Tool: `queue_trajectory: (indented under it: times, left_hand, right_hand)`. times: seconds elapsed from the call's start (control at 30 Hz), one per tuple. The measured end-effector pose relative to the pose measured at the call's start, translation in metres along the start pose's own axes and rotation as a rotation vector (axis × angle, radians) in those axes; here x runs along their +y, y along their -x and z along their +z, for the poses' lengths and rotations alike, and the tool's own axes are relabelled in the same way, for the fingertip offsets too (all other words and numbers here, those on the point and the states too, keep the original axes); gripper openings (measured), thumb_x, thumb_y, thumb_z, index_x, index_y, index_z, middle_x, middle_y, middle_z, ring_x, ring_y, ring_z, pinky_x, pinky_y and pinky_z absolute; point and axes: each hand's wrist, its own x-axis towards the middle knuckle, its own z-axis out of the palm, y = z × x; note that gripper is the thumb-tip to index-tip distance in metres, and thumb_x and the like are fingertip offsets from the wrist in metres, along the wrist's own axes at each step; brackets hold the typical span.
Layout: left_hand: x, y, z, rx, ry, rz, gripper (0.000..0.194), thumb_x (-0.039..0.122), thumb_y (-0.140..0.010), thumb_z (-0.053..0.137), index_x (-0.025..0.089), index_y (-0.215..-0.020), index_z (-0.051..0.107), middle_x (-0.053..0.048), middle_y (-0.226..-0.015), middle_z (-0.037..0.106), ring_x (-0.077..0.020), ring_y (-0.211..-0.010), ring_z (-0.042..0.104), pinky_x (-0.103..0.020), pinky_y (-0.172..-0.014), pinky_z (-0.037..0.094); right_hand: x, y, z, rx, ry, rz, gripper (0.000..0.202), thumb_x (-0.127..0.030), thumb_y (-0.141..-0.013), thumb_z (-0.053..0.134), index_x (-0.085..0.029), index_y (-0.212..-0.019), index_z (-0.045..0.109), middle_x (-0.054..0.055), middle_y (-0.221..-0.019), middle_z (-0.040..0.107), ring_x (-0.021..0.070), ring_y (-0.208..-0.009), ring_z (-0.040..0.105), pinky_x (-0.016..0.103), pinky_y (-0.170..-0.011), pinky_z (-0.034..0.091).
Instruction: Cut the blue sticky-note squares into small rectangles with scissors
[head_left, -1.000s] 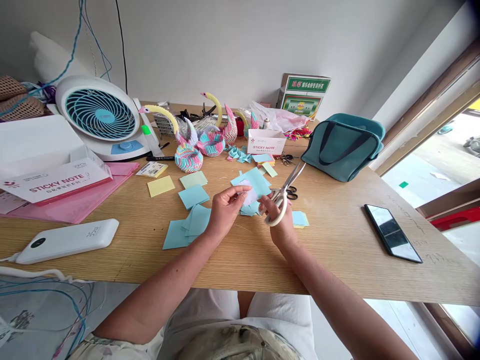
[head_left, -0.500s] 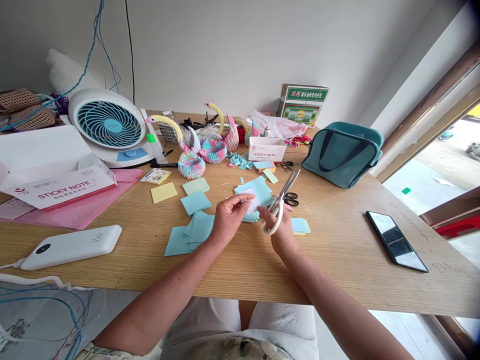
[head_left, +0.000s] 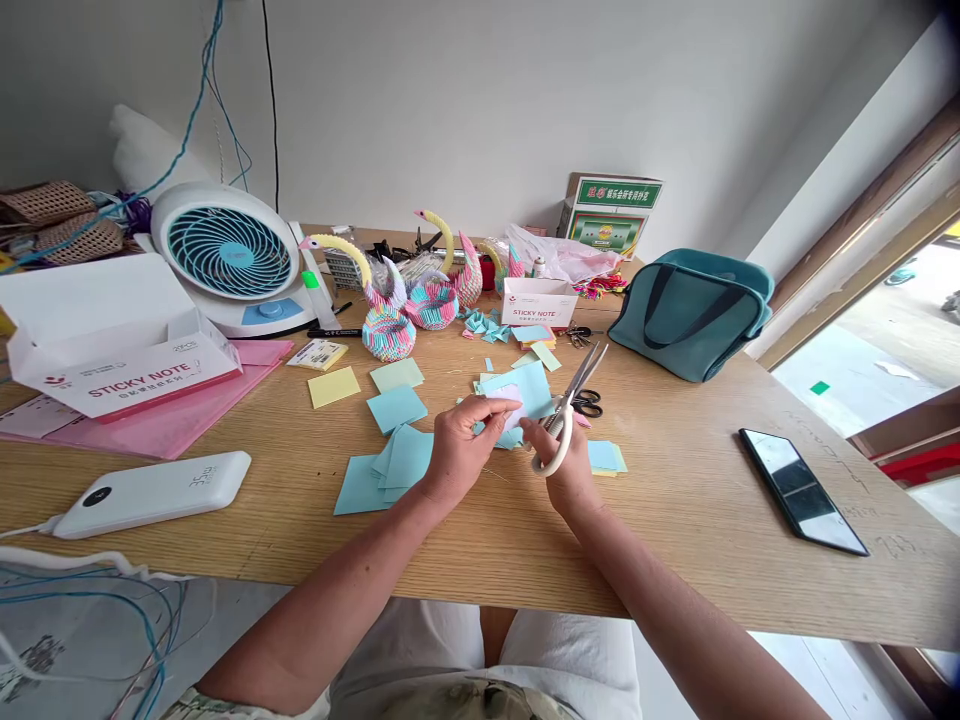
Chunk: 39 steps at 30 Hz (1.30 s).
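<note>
Over the middle of a wooden desk [head_left: 675,520], the left hand's [head_left: 466,445] thumb and forefinger pinch closed on a pale slip [head_left: 508,402], a blue sheet [head_left: 535,384] just beyond; the right hand's [head_left: 568,462] fingers curl around white-handled scissors [head_left: 566,428], blades slightly parted. Blue notes [head_left: 409,458] lie beside the left wrist.

A wooden table [head_left: 690,510] carries a white power bank [head_left: 161,493] near left, a fan [head_left: 232,255] far left, blue paper squares [head_left: 410,458] near the middle, paper swans [head_left: 389,332] beyond them, and a teal bag [head_left: 686,320] and a phone [head_left: 804,490] right.
</note>
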Motion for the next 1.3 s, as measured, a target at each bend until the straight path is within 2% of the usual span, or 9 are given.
queue_trajectory:
  times: [0.1,0.33,0.53,0.63,0.73,0.8,0.97,1.13,1.3]
  left_hand:
    - [0.000,-0.001,-0.001,-0.014,0.041,-0.029,0.015,0.024,-0.088,0.068,0.023,-0.095,0.081,-0.005,-0.092,0.080,-0.0182,-0.080,0.072,-0.029,-0.077,0.055]
    - [-0.002,-0.006,0.000,-0.046,0.213,-0.213,0.019,0.030,-0.082,0.073,0.019,-0.094,0.081,-0.006,-0.090,0.080,-0.0189,-0.081,0.070,-0.027,-0.072,0.055]
    - [-0.007,-0.007,-0.001,-0.002,0.238,-0.251,0.020,0.028,-0.079,0.074,0.017,-0.095,0.081,-0.005,-0.085,0.076,-0.0153,-0.074,0.064,-0.025,-0.067,0.051]
    - [-0.009,-0.014,-0.008,0.075,0.242,-0.268,0.022,0.026,-0.077,0.075,0.017,-0.096,0.080,-0.002,-0.078,0.073,-0.0119,-0.066,0.057,-0.023,-0.061,0.045]
    - [-0.009,-0.022,-0.019,0.160,0.271,-0.268,0.024,0.026,-0.075,0.076,0.017,-0.097,0.080,0.000,-0.073,0.069,-0.0101,-0.063,0.052,-0.021,-0.059,0.043]
    - [-0.008,-0.027,-0.025,0.205,0.302,-0.271,0.028,0.025,-0.073,0.077,0.017,-0.100,0.079,0.000,-0.074,0.068,-0.0096,-0.063,0.052,-0.021,-0.061,0.044]
    - [-0.008,-0.030,-0.032,0.238,0.345,-0.269,0.036,0.024,-0.073,0.078,0.018,-0.109,0.078,-0.002,-0.083,0.072,-0.0114,-0.071,0.058,-0.024,-0.070,0.049]
    - [-0.005,-0.030,-0.032,0.181,0.346,-0.271,0.036,0.023,-0.073,0.077,0.017,-0.109,0.078,-0.005,-0.094,0.075,-0.0137,-0.079,0.063,-0.026,-0.075,0.053]
    - [-0.003,-0.029,-0.032,0.102,0.340,-0.259,0.038,0.022,-0.073,0.077,0.016,-0.110,0.076,-0.006,-0.097,0.074,-0.0155,-0.083,0.065,-0.027,-0.076,0.055]
  right_hand:
    - [0.001,0.000,-0.001,-0.005,-0.006,-0.006,0.034,-0.045,-0.072,0.078,-0.021,-0.070,0.054,-0.002,-0.064,0.055,0.0148,-0.062,0.047,0.030,-0.060,0.038]
    - [0.001,0.000,0.000,-0.020,-0.015,-0.009,0.035,-0.046,-0.072,0.077,-0.021,-0.071,0.052,-0.002,-0.064,0.055,0.0144,-0.061,0.047,0.030,-0.058,0.037]
    - [-0.006,0.001,0.001,-0.048,0.027,0.008,0.036,-0.048,-0.073,0.076,-0.021,-0.078,0.051,-0.002,-0.066,0.055,0.0148,-0.062,0.048,0.030,-0.060,0.038]
    - [-0.014,0.000,-0.006,-0.141,0.102,0.017,0.041,-0.056,-0.078,0.072,-0.021,-0.088,0.053,-0.001,-0.072,0.057,0.0166,-0.067,0.052,0.031,-0.064,0.041]
    - [-0.023,0.000,-0.016,-0.344,0.282,0.026,0.045,-0.065,-0.090,0.055,-0.020,-0.087,0.054,0.003,-0.081,0.060,0.0185,-0.077,0.054,0.032,-0.070,0.043]
    - [-0.027,-0.001,-0.021,-0.464,0.324,0.038,0.047,-0.067,-0.094,0.047,-0.021,-0.093,0.054,0.003,-0.084,0.059,0.0189,-0.080,0.053,0.033,-0.075,0.043]
    - [-0.029,0.002,-0.021,-0.708,0.375,0.107,0.048,-0.068,-0.094,0.045,-0.022,-0.102,0.054,0.001,-0.086,0.054,0.0175,-0.079,0.046,0.033,-0.075,0.041]
    - [-0.027,0.005,-0.016,-0.764,0.405,0.091,0.054,-0.073,-0.091,0.045,-0.021,-0.101,0.054,0.000,-0.083,0.051,0.0163,-0.075,0.043,0.032,-0.072,0.039]
    - [-0.026,0.006,-0.015,-0.757,0.351,0.101,0.058,-0.077,-0.090,0.045,-0.019,-0.096,0.054,0.002,-0.080,0.056,0.0167,-0.074,0.050,0.032,-0.072,0.043]
